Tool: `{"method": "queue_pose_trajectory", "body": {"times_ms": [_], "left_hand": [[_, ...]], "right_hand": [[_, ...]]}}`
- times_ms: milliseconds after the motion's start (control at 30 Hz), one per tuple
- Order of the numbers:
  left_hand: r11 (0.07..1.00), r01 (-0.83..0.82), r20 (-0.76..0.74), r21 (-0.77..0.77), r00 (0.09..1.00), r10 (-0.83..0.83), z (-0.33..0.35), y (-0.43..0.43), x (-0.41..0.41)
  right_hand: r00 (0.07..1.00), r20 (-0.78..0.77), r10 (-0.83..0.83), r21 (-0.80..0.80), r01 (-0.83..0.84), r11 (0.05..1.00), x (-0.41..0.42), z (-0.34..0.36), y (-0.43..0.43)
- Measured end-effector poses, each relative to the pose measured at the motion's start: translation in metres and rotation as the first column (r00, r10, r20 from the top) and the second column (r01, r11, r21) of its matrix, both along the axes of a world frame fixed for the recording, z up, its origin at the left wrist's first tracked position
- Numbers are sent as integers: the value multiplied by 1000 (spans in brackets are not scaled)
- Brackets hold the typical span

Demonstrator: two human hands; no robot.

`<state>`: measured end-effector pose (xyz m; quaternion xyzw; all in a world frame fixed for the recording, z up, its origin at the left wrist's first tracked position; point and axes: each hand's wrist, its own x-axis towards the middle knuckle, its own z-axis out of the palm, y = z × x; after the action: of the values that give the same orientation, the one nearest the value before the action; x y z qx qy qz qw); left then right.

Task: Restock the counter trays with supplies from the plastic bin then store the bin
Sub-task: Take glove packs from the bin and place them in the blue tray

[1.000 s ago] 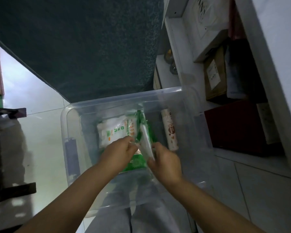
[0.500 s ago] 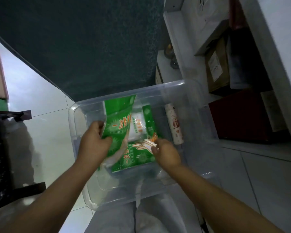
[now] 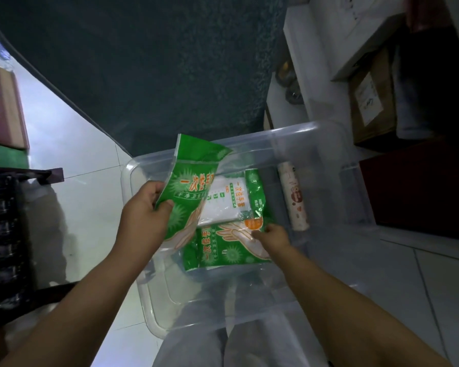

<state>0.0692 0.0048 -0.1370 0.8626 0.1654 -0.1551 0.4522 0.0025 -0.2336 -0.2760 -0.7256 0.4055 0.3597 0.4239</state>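
Observation:
A clear plastic bin [image 3: 337, 144] rests on my lap over the floor. My left hand [image 3: 143, 218] holds a green glove packet [image 3: 191, 181] lifted above the bin's left side. My right hand [image 3: 272, 235] pinches the corner of a white-and-green packet [image 3: 228, 200] lying inside the bin. Another green glove packet [image 3: 228, 250] lies flat under it at the bin's bottom. A white printed tube [image 3: 293, 197] lies along the bin's right side.
A dark teal counter front [image 3: 143, 62] rises ahead. White shelving at the right holds cardboard boxes [image 3: 371, 102] and a dark red box [image 3: 419, 192]. A black rack [image 3: 6, 234] stands at the left on the white tiled floor [image 3: 72, 160].
My left hand has raised the green packet higher and out of the bin. My right hand stays on the packets inside the bin.

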Motion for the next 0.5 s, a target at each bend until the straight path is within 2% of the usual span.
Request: {"method": "queue_pose_trajectory", "body": {"times_ms": [167,267,400,500], "left_hand": [[999,-28,-20,-44,999,27,28,3,2],[998,-16,-7,-61,1000,16,53,2,4],[998,1,49,-65,999,2,87,-2,3],[996,21,86,-91,996,-13,113,-13,5]], "right_hand": [[981,179,-75,-45,84,995,-1,50,-15],[939,309,-153,-24,169,985,-4,97,-31],[834,485,-262,21,288,957,-10,170,-51],[713,588,-381,112,395,912,-19,222,-63]]}}
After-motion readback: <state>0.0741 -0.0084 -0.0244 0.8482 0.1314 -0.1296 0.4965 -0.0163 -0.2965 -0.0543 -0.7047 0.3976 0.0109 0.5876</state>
